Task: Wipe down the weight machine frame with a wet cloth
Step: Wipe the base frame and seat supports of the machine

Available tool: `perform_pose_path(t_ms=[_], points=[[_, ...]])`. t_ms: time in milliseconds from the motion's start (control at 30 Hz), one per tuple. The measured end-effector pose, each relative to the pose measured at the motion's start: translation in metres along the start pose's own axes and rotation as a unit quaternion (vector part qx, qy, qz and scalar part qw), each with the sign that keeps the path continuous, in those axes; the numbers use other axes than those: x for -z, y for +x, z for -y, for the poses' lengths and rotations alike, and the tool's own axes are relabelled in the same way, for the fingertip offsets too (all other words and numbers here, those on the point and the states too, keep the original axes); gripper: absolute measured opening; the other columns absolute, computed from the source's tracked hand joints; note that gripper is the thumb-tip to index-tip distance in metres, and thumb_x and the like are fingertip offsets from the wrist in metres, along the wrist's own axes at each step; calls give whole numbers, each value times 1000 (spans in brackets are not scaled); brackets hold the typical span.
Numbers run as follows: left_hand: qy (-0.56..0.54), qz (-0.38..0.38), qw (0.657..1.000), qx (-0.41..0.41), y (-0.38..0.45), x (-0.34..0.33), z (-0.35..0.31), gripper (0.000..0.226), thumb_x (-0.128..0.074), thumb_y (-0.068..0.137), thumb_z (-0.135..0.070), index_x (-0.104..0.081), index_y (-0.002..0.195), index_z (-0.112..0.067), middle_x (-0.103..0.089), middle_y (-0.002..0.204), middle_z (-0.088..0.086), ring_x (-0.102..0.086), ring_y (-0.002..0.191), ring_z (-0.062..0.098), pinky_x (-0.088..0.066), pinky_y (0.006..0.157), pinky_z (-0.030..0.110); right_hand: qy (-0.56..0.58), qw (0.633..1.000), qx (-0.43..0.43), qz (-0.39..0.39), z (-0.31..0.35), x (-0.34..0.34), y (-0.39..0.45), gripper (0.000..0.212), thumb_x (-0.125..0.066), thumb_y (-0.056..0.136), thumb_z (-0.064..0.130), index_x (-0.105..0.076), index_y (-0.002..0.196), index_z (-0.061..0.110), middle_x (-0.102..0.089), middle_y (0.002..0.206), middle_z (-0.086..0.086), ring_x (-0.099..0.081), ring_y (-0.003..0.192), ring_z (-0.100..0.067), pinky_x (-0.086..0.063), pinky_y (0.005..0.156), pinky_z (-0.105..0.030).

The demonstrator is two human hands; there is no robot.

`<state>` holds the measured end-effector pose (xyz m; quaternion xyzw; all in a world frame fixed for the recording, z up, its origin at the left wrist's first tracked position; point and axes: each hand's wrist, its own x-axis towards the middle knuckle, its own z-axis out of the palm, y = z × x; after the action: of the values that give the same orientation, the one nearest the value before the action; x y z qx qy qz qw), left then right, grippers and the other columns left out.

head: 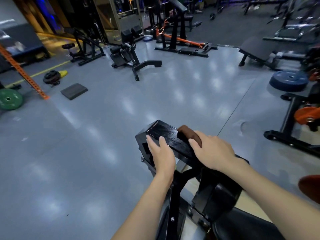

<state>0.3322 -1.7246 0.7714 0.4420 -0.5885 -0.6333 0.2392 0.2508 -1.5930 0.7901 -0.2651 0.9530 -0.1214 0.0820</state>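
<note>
Here right hand (pixel 213 150) presses cloth (pixel 189 135) on frame (pixel 166 134).

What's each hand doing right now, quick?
Left hand: open, fingers straight, resting on the black frame.
Right hand: holds the brown cloth against the frame top.

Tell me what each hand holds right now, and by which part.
The right hand holds the brown cloth by its near end, pressing it onto the black frame beam. The left hand holds nothing; it rests on the beam's left edge.
</note>
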Motion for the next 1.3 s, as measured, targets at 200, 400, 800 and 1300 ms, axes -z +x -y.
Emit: perform_pose_path(t_ms=[200,400,800,1300], points=[[4,-11,999,-45,9,-20,20,66,-39,110,-30,-3,165,-25,-3,171,-14,-7,155,1,-9,122,20,66,995,-69,21,3,8,17,59,-14,105,57,-66,114,30,-70,115,-8,-62,105,-33,-44,83,-42],[0,7,998,-64,15,-18,31,71,-46,109,-29,-2,165,-28,-2,170,-17,-6,153,-5,-10,125,24,108,992,-51,50,53,-5,84,69,-17,102,58,-72,114,19,-70,119,-12,-63,108,-34,-45,86,-42],[12,-118,993,5,64,-13,9,70,-42,105,-39,-9,165,-21,-10,171,1,-12,157,22,-14,126,45,74,992,-19,101,12,-11,81,70,-12,100,66,-67,105,23,-69,119,-11,-61,106,-33,-48,88,-42],[-48,-169,983,53,92,-37,1,59,-29,112,-38,-17,164,-16,-14,171,-4,-15,156,10,-11,111,16,208,955,-14,213,120,-10,173,65,-35,83,64,-76,110,21,-76,106,-3,-67,107,-27,-50,99,-39]])
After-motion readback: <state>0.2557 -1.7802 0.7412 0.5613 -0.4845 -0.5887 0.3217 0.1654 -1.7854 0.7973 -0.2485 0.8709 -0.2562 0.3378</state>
